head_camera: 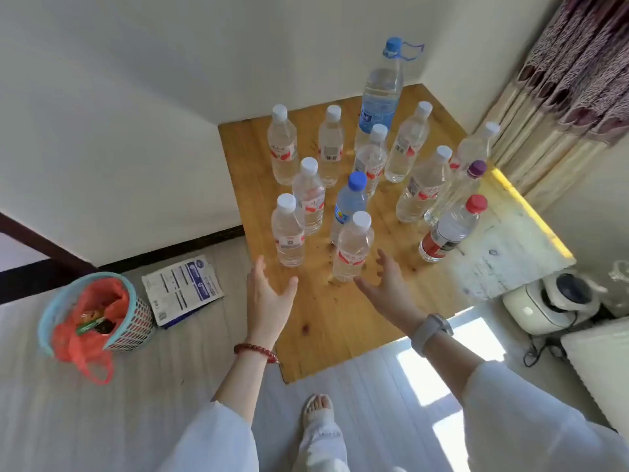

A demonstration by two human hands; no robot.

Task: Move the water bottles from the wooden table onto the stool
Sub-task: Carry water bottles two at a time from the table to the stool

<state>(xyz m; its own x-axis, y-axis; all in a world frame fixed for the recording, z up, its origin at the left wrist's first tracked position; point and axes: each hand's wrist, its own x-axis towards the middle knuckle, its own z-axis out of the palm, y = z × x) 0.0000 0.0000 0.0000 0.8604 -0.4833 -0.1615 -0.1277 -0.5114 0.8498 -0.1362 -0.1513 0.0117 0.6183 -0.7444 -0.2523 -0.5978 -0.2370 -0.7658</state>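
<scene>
Several clear water bottles stand upright on the wooden table (326, 321). Nearest me are a white-capped bottle (350, 250) and another white-capped bottle (288, 233) to its left. A tall blue-capped bottle (383, 93) stands at the back, and a red-capped bottle (451, 229) on the right. My left hand (269, 298) is open, just in front of the left near bottle. My right hand (388, 284) is open beside the nearest bottle, its fingers close to the base. Neither hand holds anything. No stool is in view.
A blue mesh waste basket (92, 318) with a red bag stands on the floor at the left, next to a printed packet (182, 289). A white appliance (551, 301) with cables sits right of the table. Curtains (561, 83) hang at the far right. My foot (318, 413) is below the table edge.
</scene>
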